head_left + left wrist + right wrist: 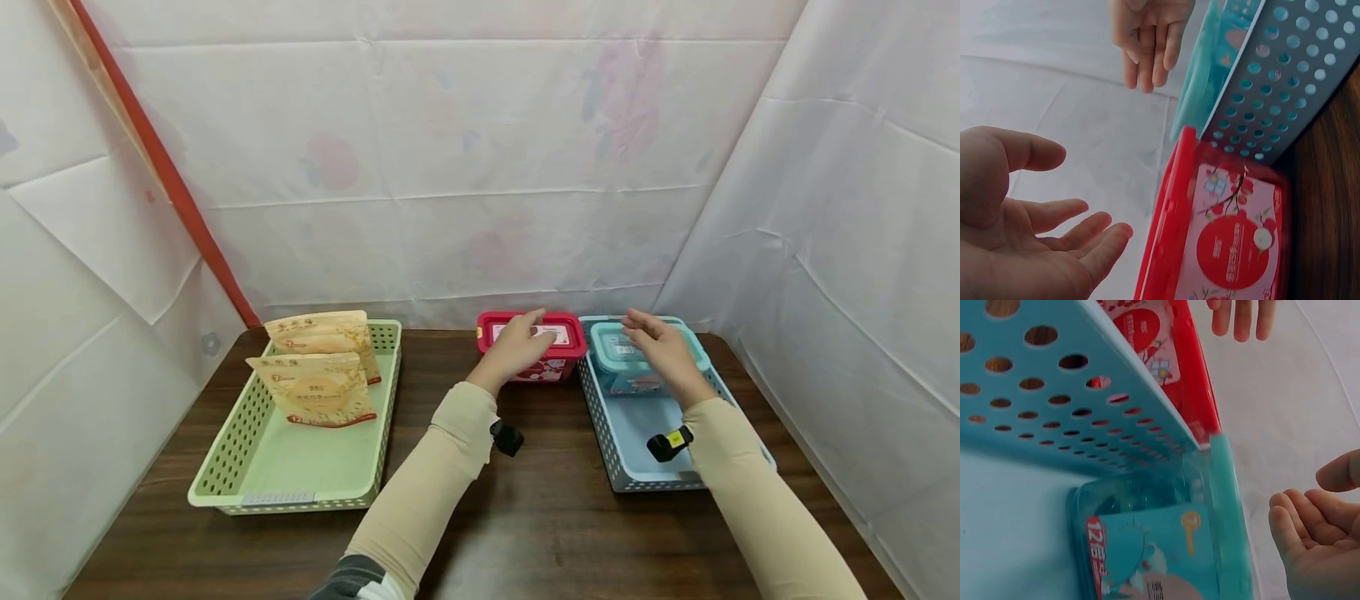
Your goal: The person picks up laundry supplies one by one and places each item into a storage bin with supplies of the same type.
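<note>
Red strip: runs down the white sheet (450,125) from ten o'clock to nine o'clock in the head view (161,158).
Green basket: rests on the dark wooden table (555,533) at eight o'clock in the head view (300,467).
Front bag: yellow with a red lower edge, standing in the green basket, leaning slightly (315,392).
Rear bag: a matching pack at twelve o'clock from the front one and partly hidden by it (330,336).
Left hand: above the red lid and clear of it, thumb and fingers apart, holding nothing; its cream sleeve (420,492) comes in from seven o'clock (517,350).
Red box: lidded, on the table toward ten o'clock of the blue basket, right beside its wall; whether they touch cannot be told (553,367).
Blue basket: at three o'clock from the green one (637,425).
Teal box: lidded, inside the blue basket at eleven o'clock (624,375).
Right hand: above the teal lid with a gap beneath, fingers apart from the thumb, gripping nothing; it lies at three o'clock from the left, well apart (663,354).
</note>
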A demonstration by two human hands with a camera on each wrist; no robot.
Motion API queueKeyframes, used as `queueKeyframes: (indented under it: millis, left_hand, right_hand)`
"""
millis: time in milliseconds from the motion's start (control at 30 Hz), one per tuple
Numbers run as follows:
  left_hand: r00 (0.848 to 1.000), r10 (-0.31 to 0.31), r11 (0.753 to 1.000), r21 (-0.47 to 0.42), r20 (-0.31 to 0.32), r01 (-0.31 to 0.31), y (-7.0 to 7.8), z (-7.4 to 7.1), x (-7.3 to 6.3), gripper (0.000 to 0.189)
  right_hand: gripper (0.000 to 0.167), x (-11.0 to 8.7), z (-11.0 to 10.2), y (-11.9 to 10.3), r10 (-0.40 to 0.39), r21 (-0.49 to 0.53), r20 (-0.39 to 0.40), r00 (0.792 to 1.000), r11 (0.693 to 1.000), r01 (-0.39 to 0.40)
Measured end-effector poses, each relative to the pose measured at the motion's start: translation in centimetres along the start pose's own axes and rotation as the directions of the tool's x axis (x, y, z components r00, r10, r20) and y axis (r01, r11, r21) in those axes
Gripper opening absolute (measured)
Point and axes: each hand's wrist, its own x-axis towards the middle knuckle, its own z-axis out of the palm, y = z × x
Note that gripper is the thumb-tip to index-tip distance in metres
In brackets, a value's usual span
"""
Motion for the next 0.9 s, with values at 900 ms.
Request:
queueKeyframes:
  millis: [900]
  left_hand:
    - [0.984,-0.126,0.989,-0.089,-0.125,0.115,-2.6,-4.0,-0.4,0.056]
  right_hand:
    - [0.053,2.2,3.7,-1.6,-0.022,-0.119,0.104,0.994,0.992,0.034]
